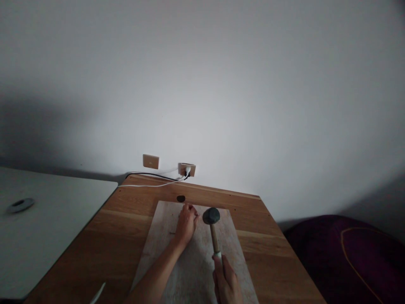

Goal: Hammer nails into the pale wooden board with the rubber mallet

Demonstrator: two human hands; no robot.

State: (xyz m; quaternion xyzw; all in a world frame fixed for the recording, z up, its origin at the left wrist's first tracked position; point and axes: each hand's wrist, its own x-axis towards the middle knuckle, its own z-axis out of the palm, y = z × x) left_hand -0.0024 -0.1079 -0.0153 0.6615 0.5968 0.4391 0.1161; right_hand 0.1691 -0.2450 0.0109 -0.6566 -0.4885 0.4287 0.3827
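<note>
My right hand [226, 278] is wrapped around the pale grip of a mallet [214, 237] with a dark, rounded head. The mallet's head is raised over the right part of a whitish wooden board [196, 257]. Near the board's far edge, my left hand [187, 221] is closed in a pinch. A small, thin dark thing, seemingly a nail [198, 215], shows at its fingertips, mostly hidden by them. Another thin nail-like piece [172, 232] is on the board, left of my left wrist.
The board lies on a brown wooden table [272, 253] against a wall. Behind are a socket with plugs [187, 169] and cables [152, 185]. At left, a white surface [57, 219] bears a grey ring-shaped thing [20, 205]. A purple beanbag-like object [341, 253] stands at right.
</note>
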